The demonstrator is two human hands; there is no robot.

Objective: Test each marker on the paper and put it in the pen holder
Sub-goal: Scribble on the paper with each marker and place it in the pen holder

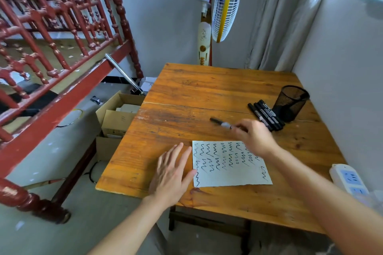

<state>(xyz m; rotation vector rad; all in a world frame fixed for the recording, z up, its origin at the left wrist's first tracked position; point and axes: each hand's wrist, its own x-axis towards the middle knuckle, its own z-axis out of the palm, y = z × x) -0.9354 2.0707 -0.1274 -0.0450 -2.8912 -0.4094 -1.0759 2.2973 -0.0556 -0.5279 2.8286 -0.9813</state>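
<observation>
Black marker (220, 123) looks blurred, end hidden within gripping right hand (253, 136).

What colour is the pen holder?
The pen holder is black see-through mesh, which shows best in the head view.

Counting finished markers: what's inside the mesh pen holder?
No marker sticks out of the pen holder; its dark bottom cannot be seen. Black markers lie beside it.

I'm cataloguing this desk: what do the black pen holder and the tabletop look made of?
Black mesh pen holder: likely metal wire mesh, matte; light shows through its walls. Orange-brown tabletop: wooden planks, worn varnish; visible grain, knots, seam.
</observation>
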